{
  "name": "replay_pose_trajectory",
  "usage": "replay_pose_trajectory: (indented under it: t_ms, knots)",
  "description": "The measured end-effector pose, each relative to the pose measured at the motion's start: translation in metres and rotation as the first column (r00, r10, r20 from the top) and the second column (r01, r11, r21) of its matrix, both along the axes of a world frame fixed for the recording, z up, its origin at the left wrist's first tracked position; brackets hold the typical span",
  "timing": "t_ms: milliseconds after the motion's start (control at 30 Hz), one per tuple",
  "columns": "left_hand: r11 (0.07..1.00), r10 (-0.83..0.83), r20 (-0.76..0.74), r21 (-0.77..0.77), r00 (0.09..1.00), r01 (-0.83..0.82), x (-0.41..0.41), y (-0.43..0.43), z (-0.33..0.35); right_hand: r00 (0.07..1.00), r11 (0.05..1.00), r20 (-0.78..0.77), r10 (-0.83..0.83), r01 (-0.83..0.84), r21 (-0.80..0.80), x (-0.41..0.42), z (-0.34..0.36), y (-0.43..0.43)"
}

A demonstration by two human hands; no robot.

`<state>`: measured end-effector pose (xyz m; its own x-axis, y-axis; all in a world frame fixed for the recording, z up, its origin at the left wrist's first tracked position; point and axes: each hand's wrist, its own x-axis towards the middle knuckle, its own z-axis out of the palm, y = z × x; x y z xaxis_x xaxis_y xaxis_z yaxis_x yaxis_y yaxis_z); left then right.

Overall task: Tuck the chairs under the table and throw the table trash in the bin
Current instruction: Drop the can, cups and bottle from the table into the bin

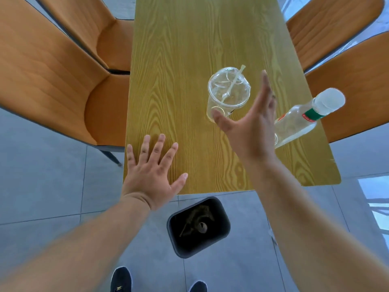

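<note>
A clear plastic cup (228,91) with a lid and straw stands on the wooden table (189,60). Right of it stands a clear bottle (301,119) with a white cap and green band. My right hand (250,125) is open between them, fingers spread, thumb close to the cup's base, holding nothing. My left hand (151,165) lies flat and open on the table's near left corner. Orange chairs stand on both sides: two at the left (52,70), two at the right (341,66), seats pushed against or under the table edges.
A black bin (223,226) with some dark trash inside stands on the grey tiled floor just below the table's near edge. My dark shoes (121,279) show at the bottom.
</note>
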<state>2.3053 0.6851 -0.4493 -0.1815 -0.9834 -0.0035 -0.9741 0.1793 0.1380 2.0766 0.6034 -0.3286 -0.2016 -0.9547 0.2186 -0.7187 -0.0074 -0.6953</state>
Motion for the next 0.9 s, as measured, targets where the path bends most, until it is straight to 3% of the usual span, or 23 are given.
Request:
replay_pose_trajectory:
  t_ms: [233,400,600,767,900]
  knots:
    - [1.000,0.000,0.000,0.008,1.000,0.000,0.001,-0.001,-0.001,0.991,0.991,-0.087,0.097,-0.088,0.103,0.012,0.011,-0.043]
    - [0.999,0.014,0.003,0.030,1.000,-0.014,0.000,-0.001,0.002,0.973,0.973,-0.074,0.220,-0.214,0.086,0.015,0.005,0.053]
    - [0.998,0.022,-0.013,0.062,1.000,-0.021,-0.001,-0.001,0.006,0.971,0.973,-0.070,0.230,-0.227,0.040,0.015,-0.011,0.189]
    - [0.998,0.018,-0.017,0.054,1.000,-0.017,-0.002,-0.002,0.004,0.977,0.980,-0.082,0.197,-0.199,-0.021,0.015,-0.024,0.220]
    - [0.999,0.019,-0.018,0.036,1.000,-0.018,-0.002,-0.002,0.002,0.972,0.975,-0.117,0.204,-0.191,0.110,0.008,-0.055,0.247]
